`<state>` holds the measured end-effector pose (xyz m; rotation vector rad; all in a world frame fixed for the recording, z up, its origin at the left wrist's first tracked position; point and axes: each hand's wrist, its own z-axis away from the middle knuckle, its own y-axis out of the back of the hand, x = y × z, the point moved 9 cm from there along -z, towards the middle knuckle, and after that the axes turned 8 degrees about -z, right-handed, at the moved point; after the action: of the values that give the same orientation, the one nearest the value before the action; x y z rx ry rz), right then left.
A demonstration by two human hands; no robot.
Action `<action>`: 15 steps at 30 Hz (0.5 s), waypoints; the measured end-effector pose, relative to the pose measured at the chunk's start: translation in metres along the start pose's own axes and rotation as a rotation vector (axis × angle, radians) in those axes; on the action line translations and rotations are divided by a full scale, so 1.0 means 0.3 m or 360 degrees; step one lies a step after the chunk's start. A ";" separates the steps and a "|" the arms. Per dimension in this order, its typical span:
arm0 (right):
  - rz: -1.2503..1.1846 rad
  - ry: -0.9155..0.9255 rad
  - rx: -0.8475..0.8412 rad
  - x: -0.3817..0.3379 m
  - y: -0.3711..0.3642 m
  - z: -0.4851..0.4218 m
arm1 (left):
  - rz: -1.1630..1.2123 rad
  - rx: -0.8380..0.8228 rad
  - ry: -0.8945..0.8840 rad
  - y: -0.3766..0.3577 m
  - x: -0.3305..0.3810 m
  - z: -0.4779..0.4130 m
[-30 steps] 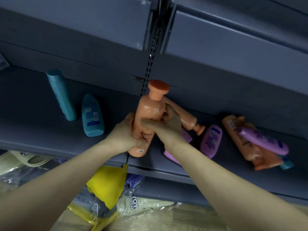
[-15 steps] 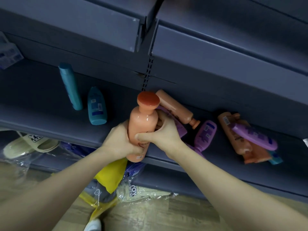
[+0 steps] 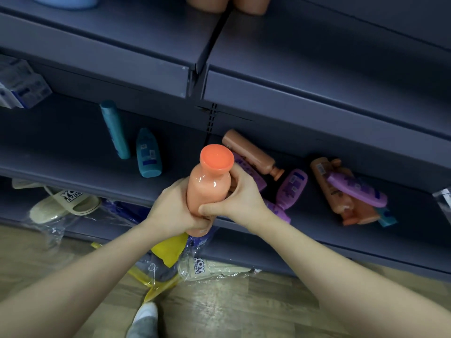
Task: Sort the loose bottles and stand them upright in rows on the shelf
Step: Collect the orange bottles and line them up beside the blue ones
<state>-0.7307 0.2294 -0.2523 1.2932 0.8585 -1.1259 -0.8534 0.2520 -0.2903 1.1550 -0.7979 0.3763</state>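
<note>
While the left hand (image 3: 170,211) and right hand (image 3: 240,201) are both gripping the orange bottle (image 3: 208,189) upright at centre frame, just before the shelf (image 3: 73,152), little is looking sorted: purple bottles (image 3: 292,189) and orange ones (image 3: 251,152) are lying jumbled at right. A slipper (image 3: 66,203) at lower left is showing "YOY STORY".

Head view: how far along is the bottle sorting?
Early. Done: tall teal bottle and short teal bottle appear upright, shelf left. In hand: left hand and right hand grip the orange bottle. Remaining: fallen orange bottle, purple bottle and a mixed heap lie at right.
</note>
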 end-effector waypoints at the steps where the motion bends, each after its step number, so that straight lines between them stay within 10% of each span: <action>1: 0.0003 0.0003 0.0000 -0.013 0.004 0.012 | -0.0005 0.0003 0.0002 0.009 0.012 0.012; 15: 0.0067 0.0039 0.0005 -0.230 0.055 0.154 | -0.0109 -0.0031 -0.0067 0.137 0.167 0.132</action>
<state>-0.7386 0.1929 -0.1764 1.3241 0.8440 -1.0811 -0.8604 0.2252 -0.2196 1.1723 -0.7949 0.2874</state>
